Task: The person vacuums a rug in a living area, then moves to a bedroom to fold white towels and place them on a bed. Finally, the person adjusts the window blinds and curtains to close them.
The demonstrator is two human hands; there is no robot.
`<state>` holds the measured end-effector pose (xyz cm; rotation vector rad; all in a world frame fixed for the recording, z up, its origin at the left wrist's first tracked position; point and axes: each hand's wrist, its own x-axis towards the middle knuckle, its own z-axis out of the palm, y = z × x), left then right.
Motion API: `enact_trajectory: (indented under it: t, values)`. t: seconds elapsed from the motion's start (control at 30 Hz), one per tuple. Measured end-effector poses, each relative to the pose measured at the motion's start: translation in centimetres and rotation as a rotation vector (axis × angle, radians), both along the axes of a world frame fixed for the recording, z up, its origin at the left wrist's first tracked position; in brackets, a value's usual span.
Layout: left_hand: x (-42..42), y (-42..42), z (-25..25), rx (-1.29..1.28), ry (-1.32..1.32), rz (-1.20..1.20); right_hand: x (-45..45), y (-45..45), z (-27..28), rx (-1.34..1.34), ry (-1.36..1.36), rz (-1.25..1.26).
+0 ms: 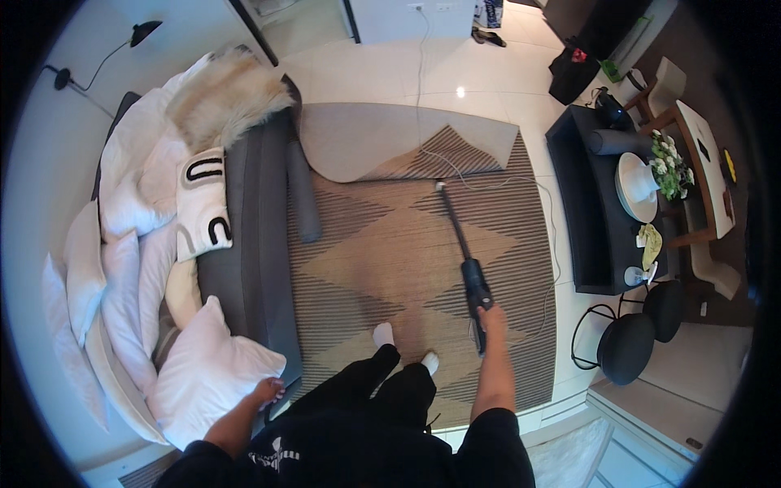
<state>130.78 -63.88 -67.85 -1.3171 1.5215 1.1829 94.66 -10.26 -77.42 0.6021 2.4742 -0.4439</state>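
Observation:
My right hand [493,320] grips the handle of a black stick vacuum cleaner [475,283]. Its long tube [454,222] slants forward and ends at the fold of a patterned rug [378,244]. The rug's far part is turned back, showing its pale grey underside [360,128]. I stand on the rug in white socks. My left hand [268,391] hangs low beside a white pillow [210,372] at the near end of the grey sofa [263,244]. Its fingers look loosely curled; whether they touch the pillow is unclear.
A light cord [420,73] runs from a wall outlet across the rug and along its right side. A grey bolster [303,195] lies against the sofa. To the right, a dark low unit [570,201] bears dishes and flowers, with black stools [625,349] nearby.

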Motion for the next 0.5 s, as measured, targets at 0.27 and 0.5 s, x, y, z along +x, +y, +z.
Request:
enact_trajectory:
  t: [0.27, 0.5]
  values:
    - [-3.3, 1.8, -1.1, 0.043, 0.066, -0.323, -0.1, 0.6, 1.9, -0.178, 0.074, -0.083]
    - [-18.7, 5.1, -0.9, 0.061, 0.129, -0.398, -2.4, 2.7, 5.1, -0.196, -0.207, 0.219]
